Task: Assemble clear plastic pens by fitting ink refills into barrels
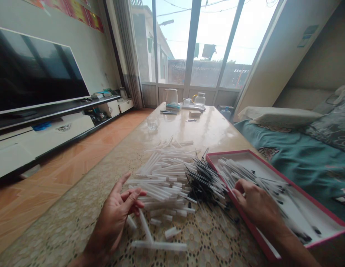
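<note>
My left hand (pixel 114 213) is beside the near left of a pile of white plastic tubes (pixel 158 189). Its index finger is stretched out and the others are loosely curled, with nothing plainly held. Just below its fingertips, one loose tube (pixel 145 227) slants down to another tube (pixel 161 246) lying flat. My right hand (pixel 257 205) is over the left side of a shallow pink-rimmed tray (pixel 322 200), fingers closed; what they hold is hidden. Clear tubes with dark ends (pixel 245 170) lie in the tray. Thin black-ended sticks (pixel 206 178) are heaped between the hands.
On the far end of the patterned table (pixel 128 155) stand a glass jug (pixel 199 99), a tissue pack (pixel 172 106) and a small box (pixel 194 113). A drinking glass (pixel 152 124) is near the left edge. A sofa with a teal cover (pixel 289 148) flanks the right side.
</note>
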A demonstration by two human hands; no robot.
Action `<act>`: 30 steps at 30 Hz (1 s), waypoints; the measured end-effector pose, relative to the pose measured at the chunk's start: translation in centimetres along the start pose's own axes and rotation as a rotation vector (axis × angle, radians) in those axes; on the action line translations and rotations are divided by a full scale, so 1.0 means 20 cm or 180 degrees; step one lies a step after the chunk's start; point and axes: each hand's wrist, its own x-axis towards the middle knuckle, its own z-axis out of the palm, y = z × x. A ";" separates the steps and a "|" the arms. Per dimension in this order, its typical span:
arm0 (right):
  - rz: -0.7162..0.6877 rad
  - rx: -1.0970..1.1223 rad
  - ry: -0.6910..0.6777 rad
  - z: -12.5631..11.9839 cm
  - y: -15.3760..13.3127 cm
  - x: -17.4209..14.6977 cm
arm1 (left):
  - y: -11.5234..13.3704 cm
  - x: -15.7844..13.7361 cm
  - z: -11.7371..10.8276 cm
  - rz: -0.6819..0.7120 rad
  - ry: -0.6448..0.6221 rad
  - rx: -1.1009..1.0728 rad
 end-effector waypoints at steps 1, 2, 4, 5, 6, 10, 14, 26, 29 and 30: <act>0.0031 0.0026 -0.0120 0.00 0.01 0.00 | 0.00 0.00 0.00 -0.0016 -0.0026 -0.0001; 0.0057 0.0063 -0.0223 0.01 0.02 0.00 | 0.01 0.00 0.00 -0.0031 -0.0056 0.0006; 0.0091 0.0108 -0.0385 0.00 0.05 0.01 | 0.01 0.00 0.00 -0.0056 -0.0126 0.0031; 0.0106 0.0081 -0.0446 0.00 0.05 0.01 | 0.01 0.00 0.00 -0.0063 -0.0147 0.0040; 0.0115 0.0032 -0.0496 0.00 0.06 0.00 | 0.01 -0.01 0.00 -0.0069 -0.0164 0.0049; 0.0003 -0.0165 -0.0650 -0.03 0.08 -0.01 | 0.00 -0.01 0.00 -0.0097 -0.0136 0.0010; -0.0071 -0.0384 -0.0694 -0.04 0.08 -0.03 | 0.00 -0.01 0.00 -0.0110 -0.0141 0.0006; 0.0256 -0.0189 -0.0798 -0.04 0.04 0.00 | 0.00 0.00 0.01 -0.0004 -0.0181 0.0078; 0.0617 -0.0408 -0.0278 -0.11 -0.01 -0.01 | -0.01 -0.02 0.01 0.0231 -0.0312 0.0257; 0.0677 -0.0402 -0.0085 -0.13 -0.03 -0.02 | -0.01 -0.02 0.01 0.0310 -0.0343 0.0347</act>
